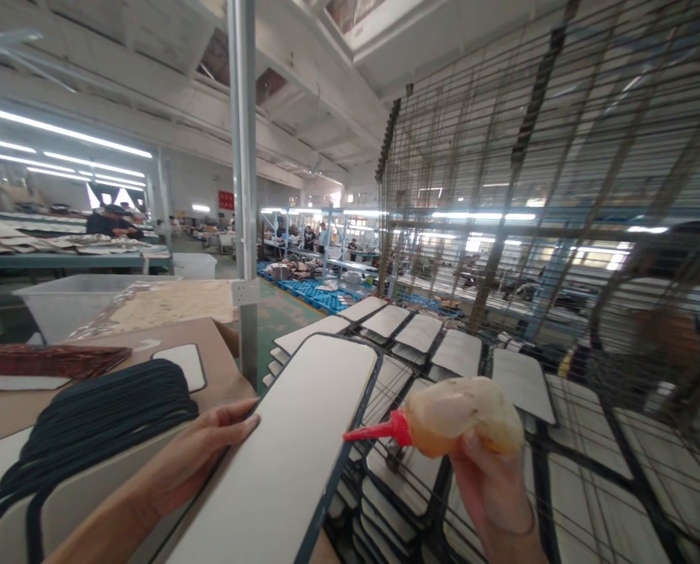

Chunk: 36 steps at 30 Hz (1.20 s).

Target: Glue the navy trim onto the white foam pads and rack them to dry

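My left hand [209, 446] grips the left edge of a long cream panel [291, 439] with rounded corners and a dark border, thumb on its face. The panel is tilted up in front of me. In my right hand [494, 489] is a squeeze bottle [461, 415] of amber liquid, lying sideways with its red nozzle [379, 431] pointing left. The nozzle tip is at the panel's right dark edge; whether it touches cannot be told. Left of my left arm, a stack of dark-edged panels [109, 415] stands on a brown surface.
A wire rack [550, 180] rises on the right, with rows of similar panels [514, 384] on its lower shelves. A metal post [244, 196] stands ahead. Red patterned material [45, 360] lies at left, near a white bin [73, 298]. People are farther back.
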Motion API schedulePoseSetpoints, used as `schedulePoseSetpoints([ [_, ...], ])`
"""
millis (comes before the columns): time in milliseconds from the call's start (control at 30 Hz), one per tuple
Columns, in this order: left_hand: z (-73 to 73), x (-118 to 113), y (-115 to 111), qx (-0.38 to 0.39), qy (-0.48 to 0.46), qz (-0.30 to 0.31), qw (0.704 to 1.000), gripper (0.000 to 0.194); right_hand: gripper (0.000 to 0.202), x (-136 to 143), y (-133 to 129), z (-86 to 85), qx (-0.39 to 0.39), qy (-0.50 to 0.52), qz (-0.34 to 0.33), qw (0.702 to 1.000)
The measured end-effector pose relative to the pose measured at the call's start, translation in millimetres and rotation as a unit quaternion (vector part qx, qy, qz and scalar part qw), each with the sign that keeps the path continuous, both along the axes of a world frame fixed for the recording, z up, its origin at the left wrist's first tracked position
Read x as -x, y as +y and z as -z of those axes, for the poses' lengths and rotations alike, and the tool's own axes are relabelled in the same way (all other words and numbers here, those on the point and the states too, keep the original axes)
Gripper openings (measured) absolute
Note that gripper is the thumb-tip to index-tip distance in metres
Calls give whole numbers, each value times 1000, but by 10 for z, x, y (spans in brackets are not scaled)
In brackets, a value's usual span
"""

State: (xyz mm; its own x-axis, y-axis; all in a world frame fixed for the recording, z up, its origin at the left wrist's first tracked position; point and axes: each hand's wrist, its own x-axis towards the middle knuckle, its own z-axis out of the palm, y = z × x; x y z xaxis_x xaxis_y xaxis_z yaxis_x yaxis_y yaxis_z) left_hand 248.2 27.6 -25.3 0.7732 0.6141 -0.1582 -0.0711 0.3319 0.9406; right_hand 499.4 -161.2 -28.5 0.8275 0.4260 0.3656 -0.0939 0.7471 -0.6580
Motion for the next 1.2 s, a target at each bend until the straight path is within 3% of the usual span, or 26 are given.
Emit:
schedulePoseSetpoints([
  [200,41,-39,72,8,-12,3,1000,42,46,49,-30,-3,11,5,11,1000],
  [467,14,-76,123,9,-26,-16,999,37,59,99,-22,71,47,-12,5,999],
  [1000,-27,-133,221,20,-11,-55,998,52,58,209,-19,114,64,-6,-18,998],
  [1200,-45,-151,239,22,-20,-46,999,39,67,236,-34,133,74,18,-18,997],
])
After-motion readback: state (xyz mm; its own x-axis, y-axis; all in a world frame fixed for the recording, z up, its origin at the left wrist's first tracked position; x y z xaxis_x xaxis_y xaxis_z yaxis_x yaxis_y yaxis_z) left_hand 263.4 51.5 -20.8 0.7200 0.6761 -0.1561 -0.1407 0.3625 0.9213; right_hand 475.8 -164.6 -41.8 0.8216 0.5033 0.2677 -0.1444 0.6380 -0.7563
